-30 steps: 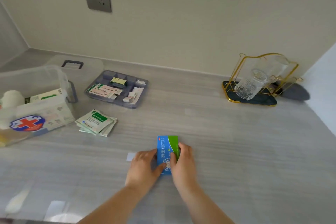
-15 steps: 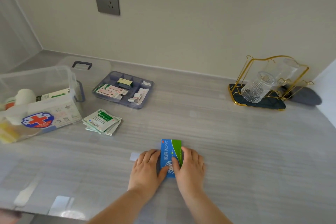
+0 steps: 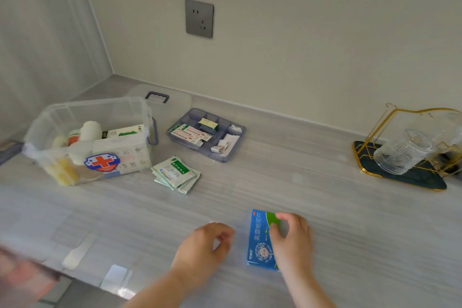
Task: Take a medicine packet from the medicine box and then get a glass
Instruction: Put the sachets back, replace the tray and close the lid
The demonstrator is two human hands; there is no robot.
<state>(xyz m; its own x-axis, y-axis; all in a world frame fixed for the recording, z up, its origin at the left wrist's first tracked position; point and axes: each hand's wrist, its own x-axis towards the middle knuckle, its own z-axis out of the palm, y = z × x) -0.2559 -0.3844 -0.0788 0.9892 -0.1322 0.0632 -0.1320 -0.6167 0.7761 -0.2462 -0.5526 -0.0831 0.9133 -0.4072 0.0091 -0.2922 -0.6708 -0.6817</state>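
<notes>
A blue and green medicine packet lies flat on the grey counter near the front. My right hand rests on its right side, fingers curled over the green edge. My left hand hovers just left of the packet, apart from it, fingers loosely curled and holding nothing. The clear medicine box with a red cross sticker stands open at the left, with bottles and cartons inside. A ribbed glass lies tilted on a gold wire rack at the far right.
A stack of green and white sachets lies beside the box. A grey divided tray with small packets sits behind them, near the box's clear lid. A wall socket is above. The counter's front edge runs along the lower left.
My left hand has come off the packet and moved left. My right hand stays on it. The view has swung left, so everything sits further right in the frame.
</notes>
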